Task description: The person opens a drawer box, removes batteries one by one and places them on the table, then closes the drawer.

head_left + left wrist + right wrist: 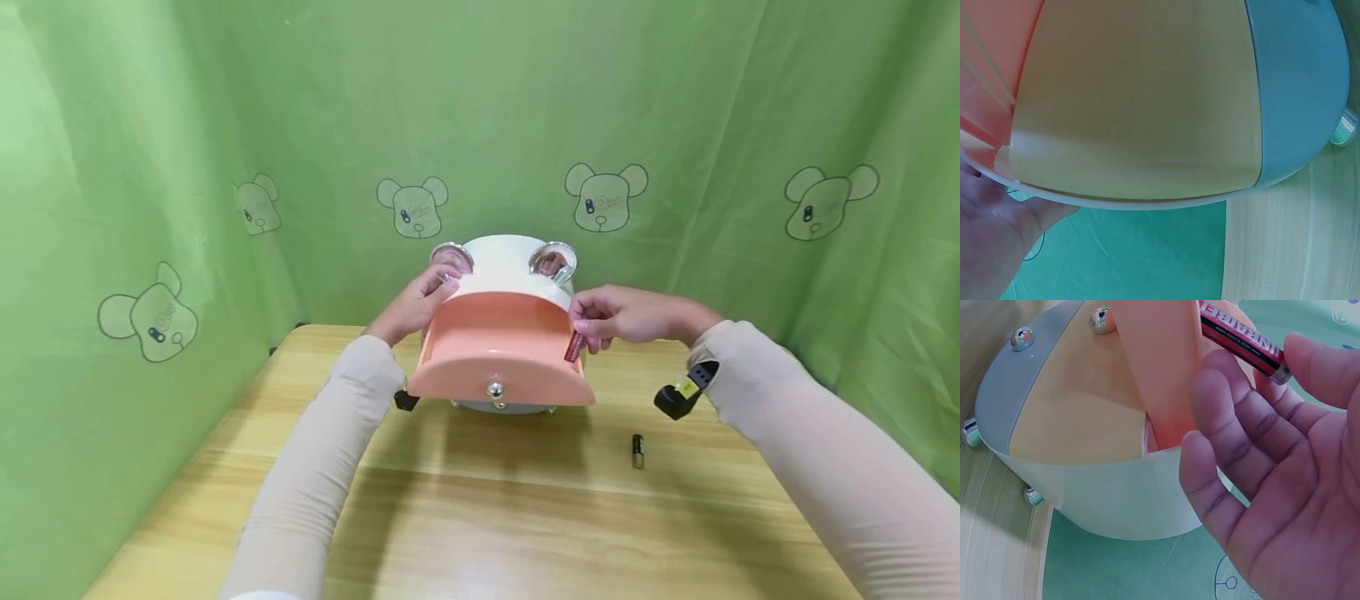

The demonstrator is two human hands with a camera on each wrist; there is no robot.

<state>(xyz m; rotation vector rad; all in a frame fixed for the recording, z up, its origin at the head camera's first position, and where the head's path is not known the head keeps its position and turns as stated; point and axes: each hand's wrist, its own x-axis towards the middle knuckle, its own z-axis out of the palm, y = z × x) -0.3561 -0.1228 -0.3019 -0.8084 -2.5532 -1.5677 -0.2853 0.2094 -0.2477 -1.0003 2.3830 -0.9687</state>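
A white, rounded drawer box [506,260] with two silver ears stands on the table, its salmon-pink upper drawer [502,329] pulled out. My left hand [420,302] holds the box's upper left side, by the left ear; its lower fingers are partly hidden behind the wall. My right hand [630,313] is at the drawer's right edge and pinches a red AA battery [1244,339] between thumb and fingers. In the head view the battery [574,345] tilts along that edge. Another battery [637,451], black and copper, lies on the table at front right.
Below the pulled-out drawer are a yellow drawer front [1079,394] and a grey-blue lower one [1300,87], with silver knobs [1022,339]. The wooden table [480,517] reaches toward me. Green curtains [495,100] with bear drawings hang behind and at both sides.
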